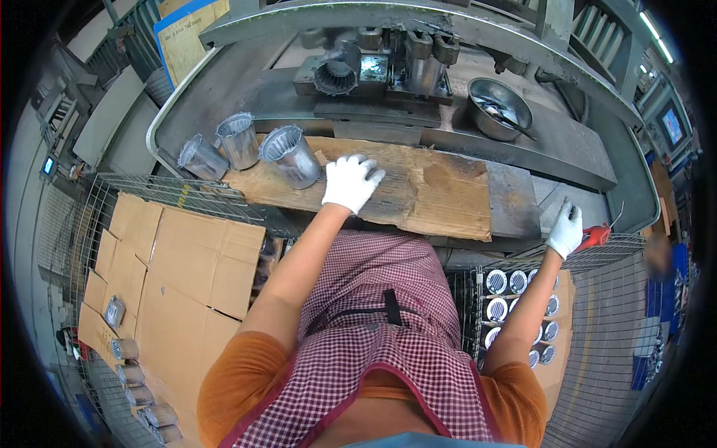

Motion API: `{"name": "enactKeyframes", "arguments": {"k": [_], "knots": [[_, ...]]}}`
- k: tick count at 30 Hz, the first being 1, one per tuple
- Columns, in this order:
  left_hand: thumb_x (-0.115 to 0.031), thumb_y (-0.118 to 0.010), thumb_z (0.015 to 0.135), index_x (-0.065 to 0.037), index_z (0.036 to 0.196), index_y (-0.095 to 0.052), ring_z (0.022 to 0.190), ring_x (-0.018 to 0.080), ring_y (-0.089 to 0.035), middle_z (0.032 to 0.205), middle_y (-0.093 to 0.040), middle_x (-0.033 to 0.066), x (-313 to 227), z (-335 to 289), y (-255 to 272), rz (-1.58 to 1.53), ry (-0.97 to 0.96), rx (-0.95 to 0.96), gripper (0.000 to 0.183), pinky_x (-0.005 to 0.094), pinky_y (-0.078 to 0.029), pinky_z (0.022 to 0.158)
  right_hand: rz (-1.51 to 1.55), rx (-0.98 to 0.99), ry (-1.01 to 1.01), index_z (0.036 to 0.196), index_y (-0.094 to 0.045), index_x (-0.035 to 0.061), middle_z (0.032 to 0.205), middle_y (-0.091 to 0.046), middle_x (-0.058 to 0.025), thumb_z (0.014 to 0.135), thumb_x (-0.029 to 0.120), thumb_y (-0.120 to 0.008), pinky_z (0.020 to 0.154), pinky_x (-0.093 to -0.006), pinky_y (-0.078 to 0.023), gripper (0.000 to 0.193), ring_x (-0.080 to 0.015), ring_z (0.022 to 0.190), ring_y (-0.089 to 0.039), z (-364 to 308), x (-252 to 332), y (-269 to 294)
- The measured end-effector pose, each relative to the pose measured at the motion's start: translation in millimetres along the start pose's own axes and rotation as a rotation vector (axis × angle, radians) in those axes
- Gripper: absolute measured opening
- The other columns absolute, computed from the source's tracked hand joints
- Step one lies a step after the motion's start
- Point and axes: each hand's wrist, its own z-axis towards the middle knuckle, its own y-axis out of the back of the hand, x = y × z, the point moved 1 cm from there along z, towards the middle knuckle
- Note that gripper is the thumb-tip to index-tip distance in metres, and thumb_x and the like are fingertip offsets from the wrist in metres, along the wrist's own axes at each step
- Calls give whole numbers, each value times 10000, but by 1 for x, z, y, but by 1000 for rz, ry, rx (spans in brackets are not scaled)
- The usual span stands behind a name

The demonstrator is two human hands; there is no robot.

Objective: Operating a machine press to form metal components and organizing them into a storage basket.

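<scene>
My left hand [351, 184], in a white glove, rests with spread fingers on the worn cardboard sheet [448, 190] along the front of the machine bed. Nothing shows in it. Just left of it, a grey ribbed metal cup [291, 158] leans on the cardboard, with a second metal cup [237, 142] and a third metal cup [203, 158] beyond. My right hand [566, 230], also gloved, is at the bed's right front edge with fingers extended. Beside its outer edge is a red tool [594, 237] with a thin metal tip; whether they touch is unclear.
A machine fixture [373, 71] holding metal cups stands ahead, under a thick crossbar [418, 16]. A metal bowl [499, 109] with a handled utensil sits right of it. Wire baskets flank me: the left has cardboard [190, 287] and cups, the right has rows of finned cups [496, 309].
</scene>
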Motion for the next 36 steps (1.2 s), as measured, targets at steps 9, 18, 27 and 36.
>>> {"name": "enactKeyframes", "arguments": {"k": [9,18,27,36], "knots": [[-493,-518,877,-160,1102,-681,1094,275,-525,1198,-605,54,1,-1,-4,-3,-16,-68,433,445,-372,926,-108,-418,452,1014,-685,121,903,-684,-121,787,267,-725,750,-383,-519,273,-281,830,-667,-24,85,36],[-456,-530,878,-167,1092,-678,1092,267,-531,1175,-613,51,2,-3,-2,-37,-24,-108,389,453,-381,916,462,138,967,981,-657,95,924,-664,-133,844,262,-594,746,-439,-499,225,-349,831,-629,-25,315,-33],[-421,-556,874,-155,1110,-664,1072,278,-559,1156,-629,73,3,-2,3,-154,9,-127,372,446,-402,904,269,420,894,1010,-678,117,1008,-665,-166,882,482,-514,844,-433,-484,420,-354,992,-620,-3,370,-67],[-505,-638,785,-55,1373,-419,1174,426,-499,1336,-435,257,17,111,59,-762,591,-593,773,455,-401,998,528,481,1064,810,-689,77,737,-605,-146,870,364,-575,657,-407,-472,315,-318,707,-602,-94,295,-15]]}}
